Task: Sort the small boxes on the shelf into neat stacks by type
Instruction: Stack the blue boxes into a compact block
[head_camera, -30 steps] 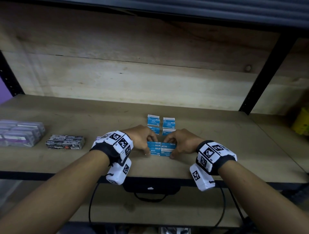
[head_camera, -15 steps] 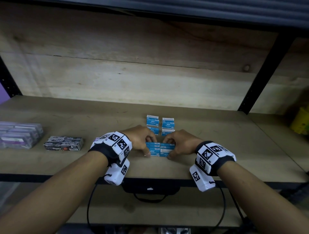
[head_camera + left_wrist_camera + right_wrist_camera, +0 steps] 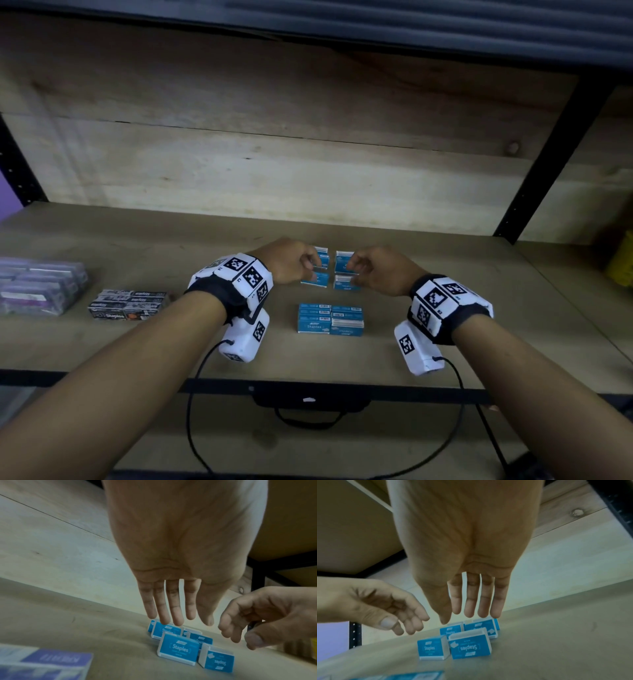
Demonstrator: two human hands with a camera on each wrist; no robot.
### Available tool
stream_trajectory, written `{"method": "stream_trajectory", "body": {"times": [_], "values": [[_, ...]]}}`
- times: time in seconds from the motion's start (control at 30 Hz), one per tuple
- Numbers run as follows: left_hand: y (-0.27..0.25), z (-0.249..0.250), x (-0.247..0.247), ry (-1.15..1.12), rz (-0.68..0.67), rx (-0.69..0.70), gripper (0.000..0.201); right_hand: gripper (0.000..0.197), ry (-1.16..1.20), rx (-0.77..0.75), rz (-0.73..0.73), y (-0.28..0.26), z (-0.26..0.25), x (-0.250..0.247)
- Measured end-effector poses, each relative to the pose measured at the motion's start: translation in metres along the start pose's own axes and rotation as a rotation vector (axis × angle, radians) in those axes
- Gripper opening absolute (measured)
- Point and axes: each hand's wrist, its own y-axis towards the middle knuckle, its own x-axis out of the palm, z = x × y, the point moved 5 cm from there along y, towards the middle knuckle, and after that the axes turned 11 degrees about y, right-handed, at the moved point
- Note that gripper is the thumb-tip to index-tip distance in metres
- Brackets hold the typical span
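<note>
Four loose blue staple boxes (image 3: 314,278) stand on edge in a small group at mid-shelf, also seen up close in the left wrist view (image 3: 178,649) and the right wrist view (image 3: 471,647). Nearer the front edge sits a neat block of blue staple boxes (image 3: 330,320), touched by neither hand. My left hand (image 3: 313,265) hovers over the left side of the loose group, fingers extended downward (image 3: 180,622) and holding nothing. My right hand (image 3: 351,267) hovers over the right side, fingers likewise extended (image 3: 467,616) and empty.
A block of black staple boxes (image 3: 128,305) lies to the left, and purple boxes in clear wrap (image 3: 37,286) sit at the far left. A black upright post (image 3: 548,154) and a yellow object (image 3: 621,260) stand at the right. The wooden back wall (image 3: 274,164) is close behind.
Both hands have let go of the near blue block and moved away from me to hover over the loose blue boxes behind it. The block stays in place.
</note>
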Motion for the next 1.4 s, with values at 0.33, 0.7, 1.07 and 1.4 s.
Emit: {"method": "stream_trajectory", "body": {"times": [0.33,0.7,1.07,1.4], "values": [[0.031,-0.004,0.016,0.103,-0.030,0.037,0.029,0.023,-0.154,-0.045,-0.057,0.013,0.003,0.014],[0.040,-0.002,0.018,0.177,-0.036,0.076,0.027,0.022,-0.235,-0.082,-0.123,0.018,0.003,0.020],[0.022,0.007,0.021,0.127,-0.098,0.116,0.025,0.019,-0.126,-0.095,-0.182,0.005,0.005,0.024],[-0.002,0.012,0.024,0.166,-0.115,0.120,0.023,0.024,-0.140,-0.095,-0.213,-0.016,-0.004,0.026]]}}
